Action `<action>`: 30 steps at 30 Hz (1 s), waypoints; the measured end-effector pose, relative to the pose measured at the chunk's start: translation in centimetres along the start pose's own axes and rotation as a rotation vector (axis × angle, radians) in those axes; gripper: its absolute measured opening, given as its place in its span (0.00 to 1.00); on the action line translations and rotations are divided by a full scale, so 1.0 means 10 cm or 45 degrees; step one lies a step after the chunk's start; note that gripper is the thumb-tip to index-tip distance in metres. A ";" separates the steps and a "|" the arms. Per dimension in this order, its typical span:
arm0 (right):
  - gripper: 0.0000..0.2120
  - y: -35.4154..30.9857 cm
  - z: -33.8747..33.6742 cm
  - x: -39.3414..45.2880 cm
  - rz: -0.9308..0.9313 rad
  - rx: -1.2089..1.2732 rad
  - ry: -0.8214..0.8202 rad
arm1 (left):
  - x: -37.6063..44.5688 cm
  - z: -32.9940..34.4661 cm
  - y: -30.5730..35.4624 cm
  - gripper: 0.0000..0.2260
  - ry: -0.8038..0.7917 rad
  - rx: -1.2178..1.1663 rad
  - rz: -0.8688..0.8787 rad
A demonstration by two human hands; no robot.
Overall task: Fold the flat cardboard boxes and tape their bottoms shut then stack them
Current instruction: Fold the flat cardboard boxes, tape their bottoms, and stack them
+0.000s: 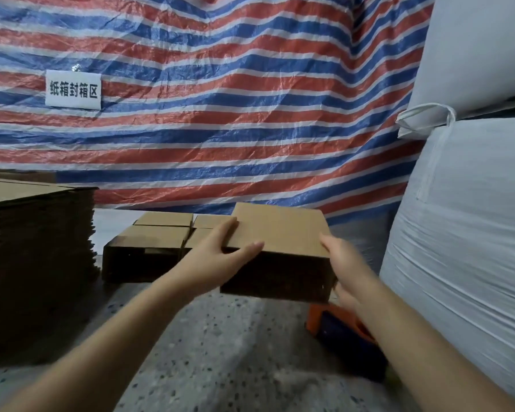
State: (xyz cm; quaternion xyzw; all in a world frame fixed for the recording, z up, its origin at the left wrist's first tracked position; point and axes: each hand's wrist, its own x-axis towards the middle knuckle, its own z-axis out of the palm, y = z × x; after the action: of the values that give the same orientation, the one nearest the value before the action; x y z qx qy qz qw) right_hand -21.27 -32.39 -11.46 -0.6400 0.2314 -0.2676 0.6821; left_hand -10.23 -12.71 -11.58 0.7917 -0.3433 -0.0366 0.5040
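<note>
- in mid-frame, above the speckled floor (220, 346): a folded cardboard box (280, 233) held up between both hands, top face plain and flat, front side in shadow
- left hand (220, 251) clamped on the box's left near corner, thumb lying along the top edge, fingers spread up the left side
- right hand (342, 257) gripping the box's right near corner, thumb on top, fingers wrapped under and partly hidden
- just behind and left of the held box: finished boxes (155, 242) sitting side by side on the floor, flaps closed
- at far left: a tall stack of flat cardboard (36, 263), unfolded, well apart from the held box
- below the right forearm: an orange and dark tape dispenser (339, 331) on the floor, partly covered by the arm
- along the back: a red, white and blue striped tarp (235, 99) with a white sign (73, 90) bearing printed characters
- at right: big white sacks (464, 203) piled up, near the right hand
</note>
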 end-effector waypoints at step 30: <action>0.18 0.73 -0.07 2.87 0.204 -0.615 0.082 | 2.29 1.12 -1.18 0.22 0.160 1.490 0.406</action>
State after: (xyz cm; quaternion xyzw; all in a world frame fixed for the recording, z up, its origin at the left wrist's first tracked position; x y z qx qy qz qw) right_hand 0.34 -51.62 -18.00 -0.7553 0.3601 -0.1698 0.5206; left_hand 8.63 -31.63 -20.18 0.8768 -0.3904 0.2807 0.0038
